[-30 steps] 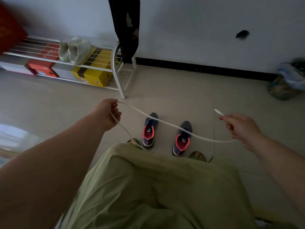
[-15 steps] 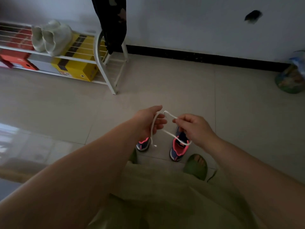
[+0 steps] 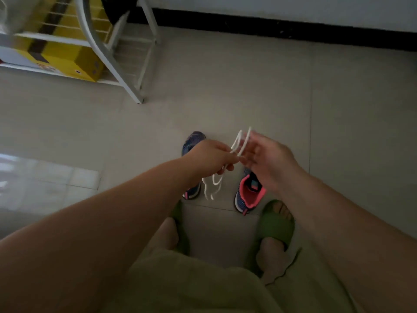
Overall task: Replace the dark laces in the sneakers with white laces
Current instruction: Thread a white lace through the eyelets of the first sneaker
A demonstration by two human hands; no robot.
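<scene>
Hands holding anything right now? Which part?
The left hand pinches the folded white lace at mid-length, loops above the grip, ends dangling below. The right hand is blurred at the loops; its hold cannot be told.

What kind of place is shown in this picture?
Probably a home entryway or a room corner used for shoes: a white shoe rack holding a yellow shoebox stands on a tiled floor by the wall, and a pair of sneakers sits on the tiles.

no text can be read; markings on the yellow box [image 3: 67,62] are blurred
</scene>
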